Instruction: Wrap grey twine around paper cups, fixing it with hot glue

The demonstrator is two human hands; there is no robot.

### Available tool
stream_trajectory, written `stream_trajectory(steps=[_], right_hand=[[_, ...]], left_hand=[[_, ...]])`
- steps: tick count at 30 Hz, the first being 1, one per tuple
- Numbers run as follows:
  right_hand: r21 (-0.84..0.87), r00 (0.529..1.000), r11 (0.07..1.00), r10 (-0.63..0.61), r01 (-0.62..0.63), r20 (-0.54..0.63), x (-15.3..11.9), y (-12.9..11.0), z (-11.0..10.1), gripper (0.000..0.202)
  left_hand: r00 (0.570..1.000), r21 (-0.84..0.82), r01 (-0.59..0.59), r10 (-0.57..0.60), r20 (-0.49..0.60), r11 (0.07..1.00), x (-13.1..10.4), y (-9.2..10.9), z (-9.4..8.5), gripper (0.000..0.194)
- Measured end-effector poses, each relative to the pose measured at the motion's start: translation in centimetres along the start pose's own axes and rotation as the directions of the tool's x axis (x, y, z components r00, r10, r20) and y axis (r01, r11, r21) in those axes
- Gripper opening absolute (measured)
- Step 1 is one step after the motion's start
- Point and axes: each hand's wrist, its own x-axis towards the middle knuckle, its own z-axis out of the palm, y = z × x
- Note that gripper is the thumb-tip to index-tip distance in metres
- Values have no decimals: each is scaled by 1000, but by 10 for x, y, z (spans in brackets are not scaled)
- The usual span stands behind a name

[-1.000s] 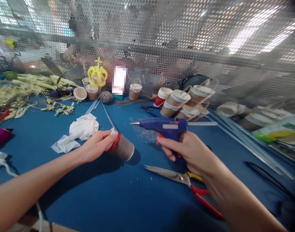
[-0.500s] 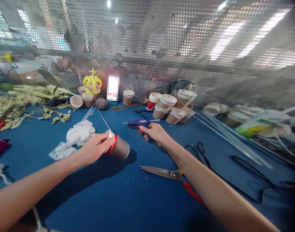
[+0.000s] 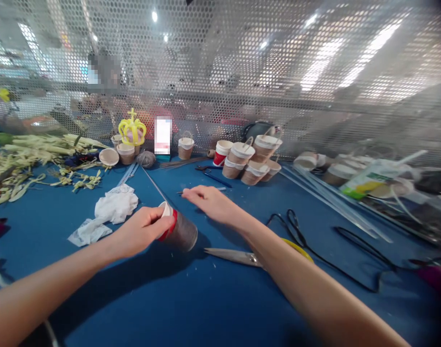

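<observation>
My left hand [image 3: 143, 231] is closed round the rim end of a paper cup [image 3: 182, 231], tilted on its side with its base to the right. Grey-brown yarn covers much of the cup, leaving a red band near the white rim. A yarn strand [image 3: 153, 182] runs from the cup to a grey yarn ball [image 3: 146, 158]. My right hand [image 3: 211, 205], fingers curled, is just right of and beyond the cup. It covers most of a glue gun; the gun's tip [image 3: 179, 193] shows past the fingers. Scissors [image 3: 235, 255] lie partly under my right forearm.
Crumpled white tissue [image 3: 115, 205] lies left of the cup. Several wrapped cups [image 3: 238, 161] with handles stand at the back, near pliers [image 3: 208, 168]. Clear glue sticks [image 3: 336, 205] and a black cord [image 3: 314, 250] lie right. Pale husk strips [image 3: 43, 149] cover the back left.
My right hand has moved left from the glue gun's handle, over the gun's body and closer to the cup. My left hand keeps its hold on the cup. The view has shifted slightly.
</observation>
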Motion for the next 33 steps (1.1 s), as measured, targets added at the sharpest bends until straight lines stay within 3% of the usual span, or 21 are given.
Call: stream_trajectory(steps=[3,6,10,14,17,20,27,33], right_hand=[[207,974,978,-71,25,217,4,-12,17,41],[371,952,928,-106,-8,287,9,-17,31,29],[525,975,851,-115,-3,192,9,-18,29,14],[623,990,781,-123,57,63,1,-19,16,16],[611,990,786,-137,90,31,-4,-21,12,17],[556,990,824,-137,107,13,-4,-22,13,18],[418,992,900,-119,127,-45,0,-15,16,17],[379,990,915,-134,136,-30,-2,-14,18,16]], left_hand=[[1000,-23,-1,1,25,1000,-3,-3,3,33],[998,-65,23,-19,51,998,-6,-7,4,33],[996,-236,81,-89,-25,969,-5,-14,1,34],[970,-513,132,-217,-110,848,0,-22,-1,30],[955,-628,194,-291,-55,753,1,-23,-1,28],[960,-653,229,-279,27,722,-1,-21,-1,28],[972,-547,234,-216,97,804,-6,-22,-2,30],[982,-412,166,-109,157,896,-6,-19,-4,29]])
